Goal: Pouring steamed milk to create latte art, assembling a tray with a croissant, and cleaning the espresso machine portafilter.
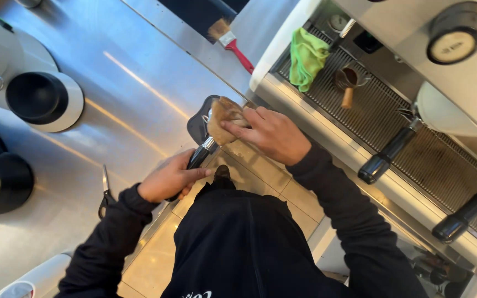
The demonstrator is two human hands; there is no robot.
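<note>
My left hand [169, 177] grips the black handle of a portafilter [201, 154], held over the edge of the steel counter. My right hand [271, 132] presses a brown, stained cloth [223, 117] onto the portafilter's metal basket end, which the cloth mostly hides. Under the basket lies a dark tamping mat [197, 124] at the counter's corner. My black sleeves and jacket fill the lower middle of the view.
An espresso machine [454, 110] stands at right, with a grated drip tray [382, 121], a green cloth [307, 58], a small metal jug [349, 80] and two mounted portafilter handles [387, 154]. A red-handled brush [233, 43], scissors [106, 193] and black round containers [37, 96] lie on the steel counter [133, 99].
</note>
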